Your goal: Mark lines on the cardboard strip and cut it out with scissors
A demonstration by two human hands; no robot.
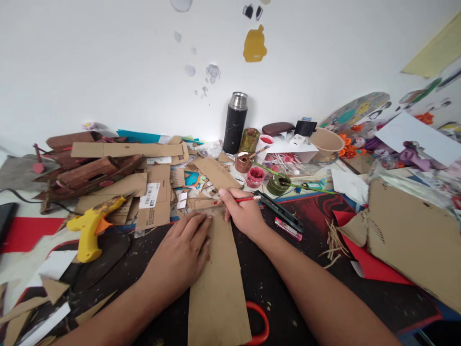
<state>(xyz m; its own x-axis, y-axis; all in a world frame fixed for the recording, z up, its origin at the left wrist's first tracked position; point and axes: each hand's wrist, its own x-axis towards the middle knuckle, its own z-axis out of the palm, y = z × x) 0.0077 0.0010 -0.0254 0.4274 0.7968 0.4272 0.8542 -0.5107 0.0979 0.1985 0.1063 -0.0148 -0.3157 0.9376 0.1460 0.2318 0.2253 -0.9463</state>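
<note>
Cardboard strip (220,298) runs from six o'clock toward centre; my left hand (187,245) lies over its nine-o'clock edge, fingers extended, unclenched, while my right hand (243,215), at the strip's twelve-o'clock end, pinches a red pencil (248,198).

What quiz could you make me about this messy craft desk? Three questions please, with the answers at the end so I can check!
1. Which hand holds the red pencil?
2. What pokes out beside the lower right edge of the cardboard strip?
A) a blue cup
B) a red loop-shaped handle
C) a green ball
3. Fill in the gap: in the picture, the yellow glue gun lies to the ____ of the cardboard strip.

Key:
1. The right hand.
2. B.
3. left.
</note>
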